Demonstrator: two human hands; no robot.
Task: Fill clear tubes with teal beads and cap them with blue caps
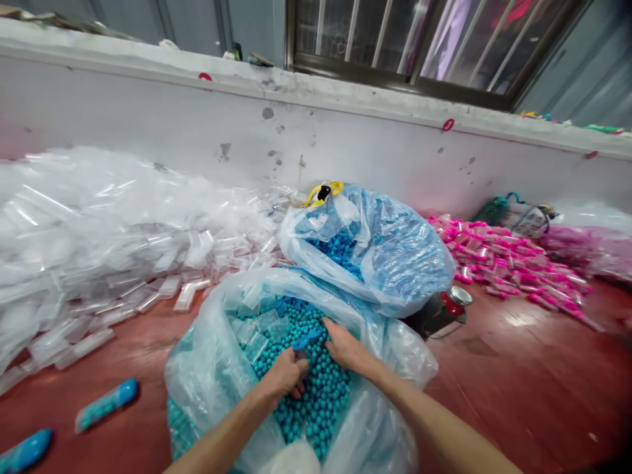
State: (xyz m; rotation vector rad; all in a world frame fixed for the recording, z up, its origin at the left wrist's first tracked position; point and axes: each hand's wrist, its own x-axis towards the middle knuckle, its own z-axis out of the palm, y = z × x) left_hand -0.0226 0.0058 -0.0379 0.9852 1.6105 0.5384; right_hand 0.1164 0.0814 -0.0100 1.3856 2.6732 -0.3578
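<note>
Both my hands reach into a clear plastic bag point(207, 368) full of small teal beads point(320, 395). My left hand point(284, 378) grips a small clear packet point(302, 345) partly filled with blue beads, held just above the bead pile. My right hand point(343, 345) rests on the beads beside it, fingers touching the packet's far end. Several empty clear packets point(257, 326) lie on the beads at the bag's far left side.
A second bag point(395, 263) holding darker blue beads stands behind. A big heap of empty clear packets point(99, 237) fills the left. Two filled blue packets point(106, 403) lie on the red floor. Pink filled packets point(508, 260) pile at right; a jar point(447, 309) lies near.
</note>
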